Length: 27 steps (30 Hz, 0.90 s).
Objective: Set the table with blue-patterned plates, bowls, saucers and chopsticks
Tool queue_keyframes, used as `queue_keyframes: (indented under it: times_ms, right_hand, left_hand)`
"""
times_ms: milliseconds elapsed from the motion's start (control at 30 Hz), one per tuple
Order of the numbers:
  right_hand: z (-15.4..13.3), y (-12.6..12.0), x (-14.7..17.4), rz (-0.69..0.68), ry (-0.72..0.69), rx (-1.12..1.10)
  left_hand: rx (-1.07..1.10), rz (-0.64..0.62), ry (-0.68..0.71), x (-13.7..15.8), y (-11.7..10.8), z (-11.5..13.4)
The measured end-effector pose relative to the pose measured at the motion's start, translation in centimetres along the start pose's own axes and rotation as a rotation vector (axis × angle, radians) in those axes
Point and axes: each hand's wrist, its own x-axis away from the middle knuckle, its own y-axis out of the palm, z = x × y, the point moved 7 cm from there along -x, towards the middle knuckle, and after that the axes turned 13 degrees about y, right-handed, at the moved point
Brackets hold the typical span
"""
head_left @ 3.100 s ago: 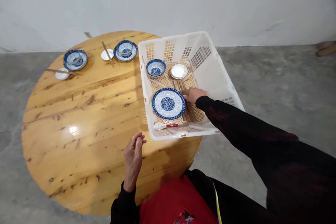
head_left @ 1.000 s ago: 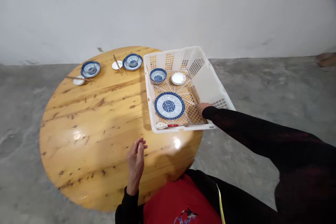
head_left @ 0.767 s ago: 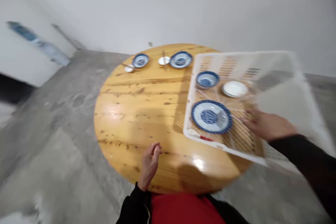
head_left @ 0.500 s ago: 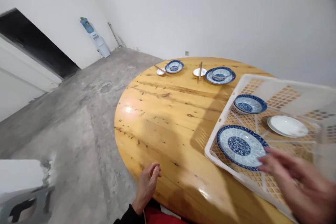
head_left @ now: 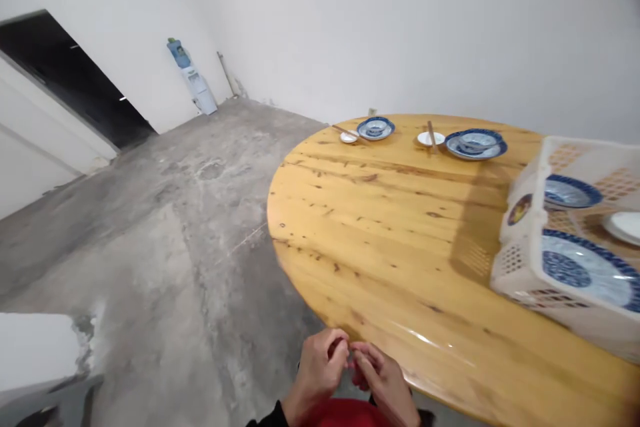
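My left hand (head_left: 323,360) is at the near edge of the round wooden table (head_left: 360,240), its fingers curled in. Close beside it, my right hand (head_left: 383,377) is also closed, fingertips nearly meeting those of the left. Whatever may be between the fingers is hidden. A white plastic basket (head_left: 520,273) stands on the table to the right, out of reach of the curled fingers. Inside it are a large blue-and-white plate (head_left: 595,273), a blue-rimmed bowl (head_left: 575,192) and white dishes (head_left: 627,225), partly out of frame.
Along the table's far side sit two settings: a small plate with bowl (head_left: 376,128) and a larger plate with bowl (head_left: 475,145). Each has a white saucer (head_left: 349,137) and chopsticks (head_left: 431,137) nearby. A water dispenser (head_left: 199,89) stands on the floor by the wall.
My right hand has left the basket and come over beside my left hand, its fingers now curled. The view has turned left, so the table and basket appear further right.
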Motion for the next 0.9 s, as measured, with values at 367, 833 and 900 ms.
queue_keyframes:
  times_ms: [367, 833, 900]
  right_hand:
    - [-6.3, 12.7, -6.5, -0.007, -0.055, 0.070]
    - [-24.8, 24.5, -25.6, 0.005, -0.116, 0.065]
    - [-28.6, 26.1, -27.7, -0.008, -0.157, 0.122]
  left_hand:
    - [-0.030, 0.095, 0.032, -4.3, -16.8, -4.8]
    - [-0.099, 0.506, -0.382, -11.9, -44.7, -21.8]
    - [-0.101, 0.633, -0.459, -11.5, -48.3, -24.2]
